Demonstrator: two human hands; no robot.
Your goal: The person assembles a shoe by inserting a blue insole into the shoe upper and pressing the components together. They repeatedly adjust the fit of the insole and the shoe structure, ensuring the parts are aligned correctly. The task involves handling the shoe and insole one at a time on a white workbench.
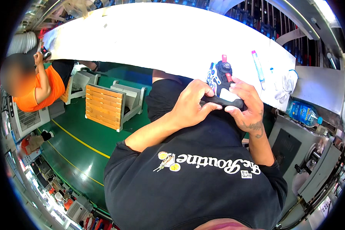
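Held close in front of my body is a shoe (pixel 220 72), black with a white and blue patterned side, a round dark dial and red tabs. My left hand (pixel 191 100) is closed on its near edge, with the thumb laid along the black rim. From the other side my right hand (pixel 250 100) grips the same shoe, its fingers over the upper and its thumb at the near black end. A pale patch shows between the two hands. My fingers hide part of the shoe.
A long white table (pixel 142 34) runs ahead of me. To the right lie a marker pen (pixel 258 69), white gloves (pixel 286 86) and a blue-labelled bottle (pixel 303 114). A wooden-slatted seat (pixel 103 107) stands on the green floor; a co-worker in orange (pixel 51 86) handles a dark item at far left.
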